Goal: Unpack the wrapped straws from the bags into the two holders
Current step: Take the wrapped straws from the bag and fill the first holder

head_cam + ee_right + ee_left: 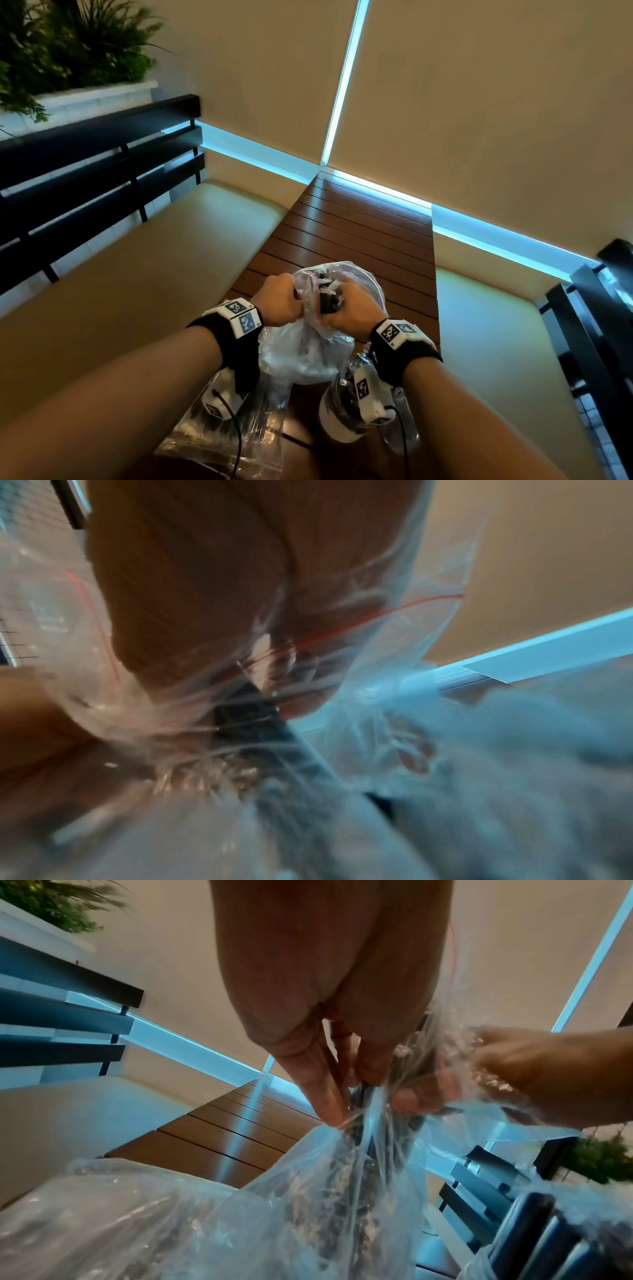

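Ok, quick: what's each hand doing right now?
Left hand: fingers pinch the clear bag near its mouth.
Right hand: inside the bag's mouth, gripping a bundle of wrapped straws.

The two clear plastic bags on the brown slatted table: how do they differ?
The clear plastic bag in the hands is held up and bunched, both hands gripping its mouth; the second clear plastic bag lies flat near the person, with neither hand on it. Both hold dark wrapped straws.

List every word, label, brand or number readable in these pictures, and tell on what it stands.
None can be read.
The white wrist tags bear only black-and-white square code patterns, no letters.
The clear bag shows a red seal line, no print.
The white holder shows no legible label.
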{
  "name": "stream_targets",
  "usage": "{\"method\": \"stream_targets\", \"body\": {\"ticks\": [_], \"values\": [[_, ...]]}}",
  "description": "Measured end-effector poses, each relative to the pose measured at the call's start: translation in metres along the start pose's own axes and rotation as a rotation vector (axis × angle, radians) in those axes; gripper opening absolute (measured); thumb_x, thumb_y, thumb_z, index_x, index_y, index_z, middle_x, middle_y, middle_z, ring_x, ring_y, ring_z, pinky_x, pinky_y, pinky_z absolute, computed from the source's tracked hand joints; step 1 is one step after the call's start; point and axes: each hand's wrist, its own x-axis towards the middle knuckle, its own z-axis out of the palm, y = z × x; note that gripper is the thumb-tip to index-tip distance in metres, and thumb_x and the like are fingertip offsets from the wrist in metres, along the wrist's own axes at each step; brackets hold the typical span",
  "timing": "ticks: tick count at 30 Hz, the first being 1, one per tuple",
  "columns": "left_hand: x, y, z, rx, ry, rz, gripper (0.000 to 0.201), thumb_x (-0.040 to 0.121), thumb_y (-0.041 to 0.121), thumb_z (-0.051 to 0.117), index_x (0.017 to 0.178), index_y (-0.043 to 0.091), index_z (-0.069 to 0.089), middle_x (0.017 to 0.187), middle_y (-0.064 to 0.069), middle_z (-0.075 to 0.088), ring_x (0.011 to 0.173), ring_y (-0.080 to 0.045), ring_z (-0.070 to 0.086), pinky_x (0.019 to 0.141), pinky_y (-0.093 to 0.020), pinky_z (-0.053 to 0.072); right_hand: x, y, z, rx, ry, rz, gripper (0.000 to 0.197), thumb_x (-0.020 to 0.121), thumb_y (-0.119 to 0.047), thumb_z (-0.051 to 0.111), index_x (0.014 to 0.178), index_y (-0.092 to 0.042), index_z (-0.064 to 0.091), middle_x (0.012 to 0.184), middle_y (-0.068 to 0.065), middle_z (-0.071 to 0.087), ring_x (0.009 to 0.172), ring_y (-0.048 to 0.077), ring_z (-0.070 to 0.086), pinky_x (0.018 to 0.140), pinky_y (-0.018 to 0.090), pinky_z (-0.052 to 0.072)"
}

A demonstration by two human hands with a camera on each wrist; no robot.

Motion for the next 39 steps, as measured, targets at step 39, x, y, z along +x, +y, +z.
{"method": "stream_targets", "body": {"ticks": [39], "values": [[-0.008, 0.010, -0.006, -0.574, -0.040, -0.077, 0.006, 0.075, 0.000, 0.057, 0.071, 0.002, 0.053, 0.064, -0.011, 0.052, 0.056, -0.017, 0.047, 0.058, -0.030, 0.043, 0.010, -0.043, -0.029, 0.510, 0.399, -0.044, 0.024, 0.076, -0.052, 0.073, 0.066, -0.036, 0.059, 0.063, -0.015, 0.060, 0.065, 0.012, 0.059, 0.075, 0.050, 0.057]]}}
